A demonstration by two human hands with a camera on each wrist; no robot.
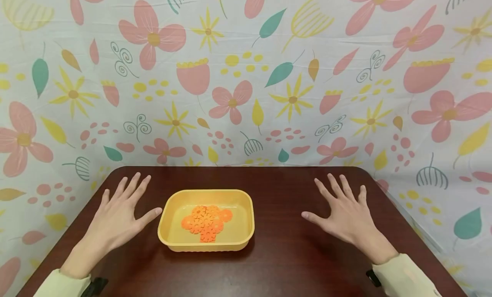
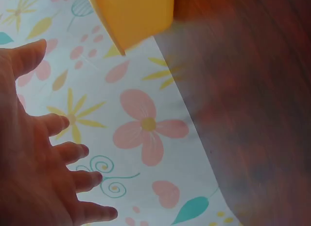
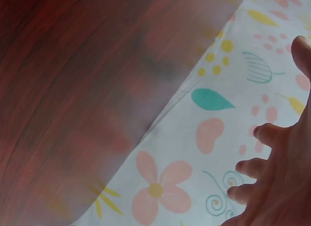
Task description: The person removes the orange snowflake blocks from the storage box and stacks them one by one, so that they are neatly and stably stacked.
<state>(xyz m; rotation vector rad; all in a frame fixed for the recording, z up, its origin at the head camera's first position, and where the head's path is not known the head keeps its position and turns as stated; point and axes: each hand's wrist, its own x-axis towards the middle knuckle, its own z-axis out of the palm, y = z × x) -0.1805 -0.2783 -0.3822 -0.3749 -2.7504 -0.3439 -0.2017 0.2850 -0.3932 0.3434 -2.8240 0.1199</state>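
Note:
A yellow plastic tray (image 1: pixel 230 243) stands on the table, left of the middle. Inside it lie several flat orange flower-shaped pieces (image 1: pixel 207 220), bunched together and partly overlapping. My left hand (image 1: pixel 119 220) is spread just left of the tray, its thumb tip close to the tray's rim and nothing in its grasp. On the other side, my right hand (image 1: pixel 347 218) has its fingers fanned out over the right part of the table, well apart from the tray and holding nothing. In the left wrist view, the tray's side (image 2: pixel 141 17) shows at the top, beyond the thumb.
The dark reddish-brown wooden table (image 1: pixel 284 263) has rounded far corners. Behind it and along both sides hangs a white cloth (image 1: pixel 246 45) printed with pink, yellow and green flowers and leaves. Pale sleeves (image 1: pixel 405 278) cover both forearms, with a dark strap (image 1: pixel 373 278) at the right wrist.

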